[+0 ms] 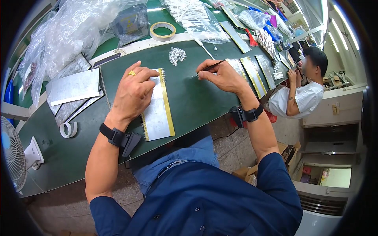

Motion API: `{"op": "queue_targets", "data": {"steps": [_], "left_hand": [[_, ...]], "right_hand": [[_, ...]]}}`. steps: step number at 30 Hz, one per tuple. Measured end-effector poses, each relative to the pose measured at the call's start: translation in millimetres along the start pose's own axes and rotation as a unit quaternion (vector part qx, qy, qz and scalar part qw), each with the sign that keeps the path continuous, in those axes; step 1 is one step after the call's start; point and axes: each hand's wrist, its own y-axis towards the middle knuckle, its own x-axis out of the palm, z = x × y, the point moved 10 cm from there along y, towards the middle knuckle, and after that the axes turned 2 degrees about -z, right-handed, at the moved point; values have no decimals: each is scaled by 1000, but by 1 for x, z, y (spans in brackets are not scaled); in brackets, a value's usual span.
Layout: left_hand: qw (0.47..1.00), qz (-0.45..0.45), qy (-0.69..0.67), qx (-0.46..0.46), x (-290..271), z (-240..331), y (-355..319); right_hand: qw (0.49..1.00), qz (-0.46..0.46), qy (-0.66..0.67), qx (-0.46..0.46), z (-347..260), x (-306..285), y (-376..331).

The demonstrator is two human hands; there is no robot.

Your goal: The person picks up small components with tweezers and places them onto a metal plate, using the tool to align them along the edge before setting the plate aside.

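A worker in a dark blue shirt leans over a green work table (189, 98), both forearms reaching up from the lower edge of the view. The left hand (134, 92), a gold ring on one finger and a black band at the wrist, lies flat with fingers spread on a silver metal strip (159, 114) edged in gold along its right side; the strip runs lengthwise away from the worker, its near end jutting out below the palm and its far end showing just past the fingertips. The right hand (222, 74), also banded at the wrist, is pinched shut on slim black tweezers (208, 67), whose tips point left and down to the table surface, apart from the strip's upper right corner. A small heap of tiny silver parts (176, 55) sits on the table beyond, between the two hands and farther from the worker. More gold-edged strips (254, 72) lie side by side just right of the right hand. A roll of tape (163, 31) rests near the far edge, with clear plastic bags (71, 31) piled to the left and a grey metal plate (75, 86) beside the left hand. A small white fan (12, 153) stands at the table's near left corner. Another person in a white shirt (301, 96) sits at the right.
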Motion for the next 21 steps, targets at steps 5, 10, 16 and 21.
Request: {"op": "queue_targets", "data": {"steps": [5, 10, 16, 21], "left_hand": [[1000, -2, 5, 4, 0, 0, 0], [1000, -4, 6, 4, 0, 1, 0], [1000, -3, 9, 5, 0, 1, 0], [1000, -5, 8, 2, 1, 1, 1]], "right_hand": [[1000, -3, -3, 16, 7, -2, 2], [1000, -1, 2, 13, 10, -3, 3], [1000, 3, 13, 1, 8, -6, 3], [1000, -3, 21, 2, 7, -1, 4]]}}
